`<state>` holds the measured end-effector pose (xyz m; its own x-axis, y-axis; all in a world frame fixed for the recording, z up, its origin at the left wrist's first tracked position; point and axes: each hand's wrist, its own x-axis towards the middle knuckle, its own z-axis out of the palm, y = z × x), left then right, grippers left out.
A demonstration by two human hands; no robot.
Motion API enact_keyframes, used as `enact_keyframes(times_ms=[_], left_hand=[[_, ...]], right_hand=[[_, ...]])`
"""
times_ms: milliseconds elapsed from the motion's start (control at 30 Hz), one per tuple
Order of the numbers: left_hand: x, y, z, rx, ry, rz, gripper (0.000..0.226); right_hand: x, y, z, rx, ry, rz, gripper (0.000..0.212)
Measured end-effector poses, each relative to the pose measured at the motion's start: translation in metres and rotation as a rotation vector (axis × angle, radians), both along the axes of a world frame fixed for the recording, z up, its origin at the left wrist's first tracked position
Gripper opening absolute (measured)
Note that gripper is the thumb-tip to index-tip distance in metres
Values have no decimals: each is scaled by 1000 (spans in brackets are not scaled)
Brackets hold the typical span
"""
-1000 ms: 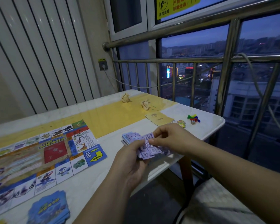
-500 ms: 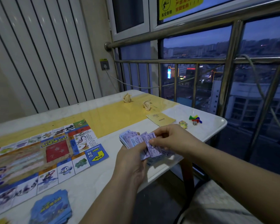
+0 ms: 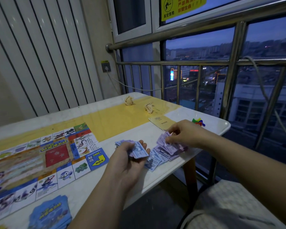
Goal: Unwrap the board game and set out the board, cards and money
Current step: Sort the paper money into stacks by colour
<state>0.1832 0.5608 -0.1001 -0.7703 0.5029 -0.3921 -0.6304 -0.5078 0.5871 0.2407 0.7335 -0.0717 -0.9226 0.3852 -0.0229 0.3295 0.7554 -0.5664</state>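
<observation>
Purple money point(image 3: 164, 153) curled in the left grip point(image 3: 128, 160), pinched in the right grip point(image 3: 185, 134), beside the "2000" board point(image 3: 56, 156).

The board point(image 3: 40, 159) is laid on the counter point(image 3: 116, 123) left of the left hand point(image 3: 127, 161), with a card stack point(image 3: 51, 214) nearer, by the front edge. A money bundle point(image 3: 137, 150) is held in the left hand. Spread notes point(image 3: 163, 154) are laid between the hands and pinched by the right hand point(image 3: 183, 133). A leaflet point(image 3: 162, 122) and tokens point(image 3: 198, 122) are placed just beyond it.
</observation>
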Motion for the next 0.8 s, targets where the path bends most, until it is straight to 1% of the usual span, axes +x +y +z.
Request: enact_keyframes(times_ms=[33,100,167,200,300,400,467,567,667,800], left_hand=[[-1,-1,-2,-10,11,-3,29],[-1,-1,-5,-26,36,-17,34],[0,-1,-7,-57,71,-31,31],[1,0,-8,-74,92,-38,29],[8,1,-9,-75,157,-66,22],[14,2,-8,-61,207,-55,15],[12,0,-7,-51,228,-66,16],[6,-6,-6,-31,182,-73,24],[-1,-13,-10,-105,230,-40,28],[1,-15,-12,-199,355,8,20]], right_hand=[[-1,1,-4,45,22,-13,40],[-1,-1,-7,103,146,-58,42],[1,-12,-6,65,270,-31,38],[1,-19,-5,20,293,21,34],[2,-42,-4,-133,270,148,27],[-2,-50,-8,-243,285,153,24],[-5,-50,-11,-284,301,135,19],[-8,-49,-13,-305,298,95,10],[-11,-44,-11,-362,302,81,7],[-11,-50,-9,-407,224,114,19]])
